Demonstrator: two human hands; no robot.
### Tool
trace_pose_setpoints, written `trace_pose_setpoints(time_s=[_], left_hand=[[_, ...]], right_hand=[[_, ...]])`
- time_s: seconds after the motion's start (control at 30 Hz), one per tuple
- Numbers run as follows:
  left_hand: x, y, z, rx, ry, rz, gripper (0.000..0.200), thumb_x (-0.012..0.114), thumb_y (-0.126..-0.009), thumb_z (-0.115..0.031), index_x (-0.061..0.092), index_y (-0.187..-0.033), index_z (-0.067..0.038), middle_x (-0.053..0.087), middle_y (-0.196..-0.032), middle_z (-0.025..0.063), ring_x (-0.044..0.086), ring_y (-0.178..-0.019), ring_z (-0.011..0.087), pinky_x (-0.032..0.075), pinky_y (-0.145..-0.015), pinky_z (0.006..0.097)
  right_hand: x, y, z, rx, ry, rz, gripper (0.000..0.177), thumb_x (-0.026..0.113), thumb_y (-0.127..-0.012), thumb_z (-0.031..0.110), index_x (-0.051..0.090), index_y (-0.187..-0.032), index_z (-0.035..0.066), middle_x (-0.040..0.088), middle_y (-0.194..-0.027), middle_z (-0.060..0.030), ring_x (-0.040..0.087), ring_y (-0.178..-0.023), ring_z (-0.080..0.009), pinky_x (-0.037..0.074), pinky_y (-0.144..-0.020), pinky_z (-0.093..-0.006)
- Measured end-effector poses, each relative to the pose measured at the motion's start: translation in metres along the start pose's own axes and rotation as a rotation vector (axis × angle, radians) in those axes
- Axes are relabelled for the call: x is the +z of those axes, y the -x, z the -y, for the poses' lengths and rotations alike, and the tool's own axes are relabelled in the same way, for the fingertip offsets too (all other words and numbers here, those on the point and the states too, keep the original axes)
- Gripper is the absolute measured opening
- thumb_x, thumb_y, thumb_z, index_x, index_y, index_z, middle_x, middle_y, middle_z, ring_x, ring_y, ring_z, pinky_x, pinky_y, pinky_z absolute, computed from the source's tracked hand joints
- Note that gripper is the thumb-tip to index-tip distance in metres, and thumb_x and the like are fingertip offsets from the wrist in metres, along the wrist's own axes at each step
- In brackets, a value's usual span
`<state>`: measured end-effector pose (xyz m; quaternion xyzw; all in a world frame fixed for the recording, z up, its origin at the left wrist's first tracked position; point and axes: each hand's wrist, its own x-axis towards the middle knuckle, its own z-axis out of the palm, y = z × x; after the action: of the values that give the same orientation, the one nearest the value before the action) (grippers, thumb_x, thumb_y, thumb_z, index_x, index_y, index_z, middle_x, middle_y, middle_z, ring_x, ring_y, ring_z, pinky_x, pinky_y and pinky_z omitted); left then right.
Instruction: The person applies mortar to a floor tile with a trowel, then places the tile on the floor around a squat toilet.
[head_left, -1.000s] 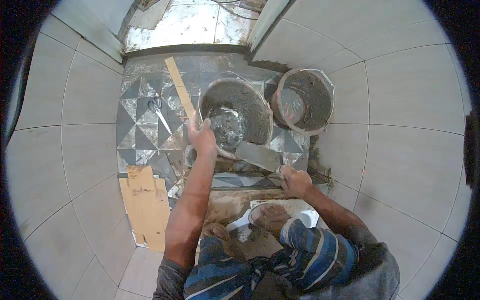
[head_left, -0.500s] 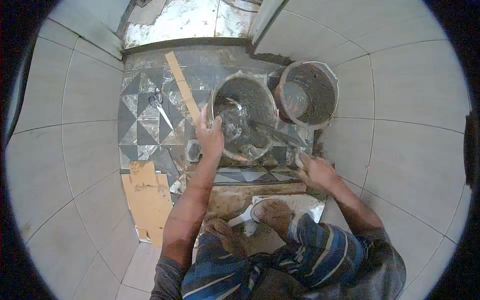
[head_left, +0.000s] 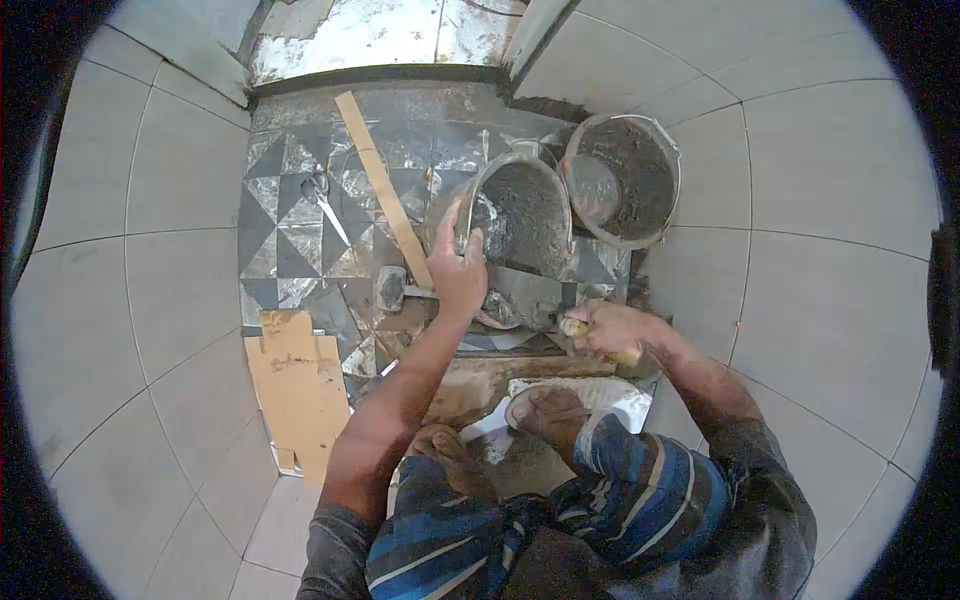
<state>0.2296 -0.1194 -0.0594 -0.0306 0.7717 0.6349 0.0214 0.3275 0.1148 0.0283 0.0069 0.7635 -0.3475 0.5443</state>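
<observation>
A dark bucket [head_left: 528,215], caked inside with wet grey material, is tilted in the middle of the patterned floor. My left hand [head_left: 460,268] grips its left rim, thumb and fingers around the edge. My right hand [head_left: 612,330] is closed on the handle of a trowel. The trowel's flat grey blade [head_left: 525,300] lies over the bucket's near side. Against the bucket's right side stands a second bucket [head_left: 625,180], also coated inside. Left of the first bucket is a mallet [head_left: 391,288] with a dark head, its handle pointing at my left hand.
A long cardboard strip [head_left: 380,185] lies diagonally left of the buckets. Scissors [head_left: 325,208] rest farther left, and a larger cardboard piece [head_left: 298,390] lies at the lower left. Tiled walls [head_left: 810,300] rise on both sides. A raised sill [head_left: 540,370] crosses before my feet.
The first bucket has tilted and shifted right, with my left hand moving along on its rim. My right hand has moved slightly left and down, bringing the trowel blade to the bucket's near side.
</observation>
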Motion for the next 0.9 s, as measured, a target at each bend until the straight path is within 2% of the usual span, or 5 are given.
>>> trace_pose_setpoints(time_s=[0.47,0.7,0.8,0.83,0.9], left_hand=[[-0.054,-0.034,0.027,-0.166,-0.16,0.217,0.061,0.073,-0.098,-0.031,0.057,-0.148,0.001,0.059,-0.149,0.0201,0.056,-0.137,0.0323,0.04,-0.116,0.0435],[-0.096,-0.067,0.071,-0.375,0.254,0.319,0.058,0.071,-0.101,-0.025,0.052,-0.147,0.007,0.065,-0.134,0.0154,0.063,-0.118,0.0223,0.049,-0.102,0.0356],[-0.108,-0.073,0.092,-0.381,0.207,0.33,0.061,0.072,-0.101,-0.028,0.05,-0.148,0.004,0.067,-0.13,0.0119,0.065,-0.114,0.0209,0.05,-0.1,0.0352],[-0.111,-0.075,0.089,-0.402,0.202,0.349,0.059,0.072,-0.101,-0.026,0.051,-0.148,0.005,0.066,-0.132,0.0121,0.064,-0.116,0.0207,0.049,-0.101,0.0347],[-0.113,-0.074,0.076,-0.415,0.199,0.347,0.058,0.071,-0.101,-0.025,0.051,-0.147,0.005,0.064,-0.135,0.0114,0.063,-0.118,0.0207,0.048,-0.102,0.0345]], right_hand=[[0.098,0.071,-0.024,-0.096,-0.935,-0.307,0.03,0.063,-0.101,0.027,0.069,-0.125,0.009,0.071,-0.1,-0.0011,0.064,-0.078,-0.0123,0.055,-0.072,-0.0293],[0.219,0.219,-0.054,0.272,-0.457,-1.131,0.049,0.07,-0.087,0.027,0.061,-0.128,0.002,0.073,-0.105,-0.0255,0.072,-0.093,-0.0439,0.056,-0.083,-0.0519],[0.245,0.251,-0.029,0.53,-0.28,-1.378,0.022,0.071,-0.093,0.015,0.059,-0.108,0.003,0.061,-0.085,-0.0151,0.059,-0.075,-0.0243,0.05,-0.071,-0.0384],[0.262,0.253,-0.036,0.561,-0.314,-1.408,0.046,0.07,-0.089,0.029,0.058,-0.123,-0.001,0.069,-0.094,-0.0281,0.067,-0.089,-0.0513,0.054,-0.08,-0.0539],[0.29,0.235,-0.046,0.538,-0.265,-1.504,0.034,0.071,-0.091,0.022,0.058,-0.114,0.001,0.066,-0.092,-0.0232,0.065,-0.085,-0.0456,0.053,-0.077,-0.0496]])
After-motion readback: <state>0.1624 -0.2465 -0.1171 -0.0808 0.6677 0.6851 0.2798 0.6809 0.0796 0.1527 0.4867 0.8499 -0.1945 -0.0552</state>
